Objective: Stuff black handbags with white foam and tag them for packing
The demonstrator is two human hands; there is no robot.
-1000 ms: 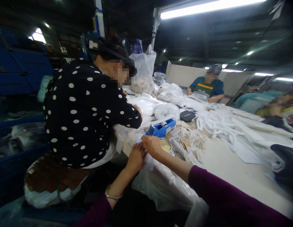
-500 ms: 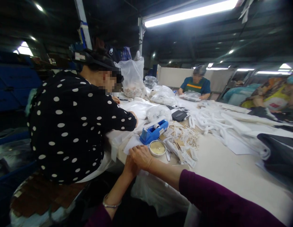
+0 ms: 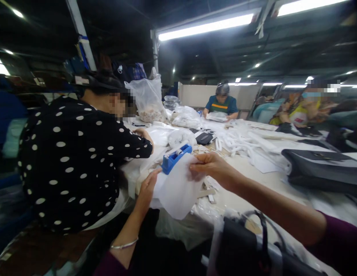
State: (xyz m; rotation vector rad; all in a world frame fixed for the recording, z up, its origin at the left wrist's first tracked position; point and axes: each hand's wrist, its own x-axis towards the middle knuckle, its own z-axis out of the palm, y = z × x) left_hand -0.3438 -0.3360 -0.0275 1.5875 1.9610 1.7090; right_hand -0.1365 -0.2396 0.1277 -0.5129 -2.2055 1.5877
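Note:
A thin white sheet [image 3: 178, 195] hangs from my right hand [image 3: 214, 168], its upper right edge pinched between thumb and fingers. My left hand [image 3: 148, 186] is left of the sheet, fingers stretched out. Whether it touches the white paper beside it, I cannot tell. Just beyond both hands stands a blue tape dispenser [image 3: 169, 163], partly covered by the sheet. Tags and strips [image 3: 209, 191] lie below my right hand, partly hidden. Close to me, at the bottom, is a black bag [image 3: 244, 245] with dark handles.
A co-worker in a polka-dot top [image 3: 71, 153] leans over the table on the left. Another person [image 3: 221, 103] sits at the far side. Clear plastic bags [image 3: 181, 138], white strips [image 3: 236, 142] and a dark grey bag [image 3: 319, 168] lie on the table.
My hands, earlier together at the table edge, are now apart. The right one has lifted a white sheet. A black bag now shows at the bottom, and the view has turned right.

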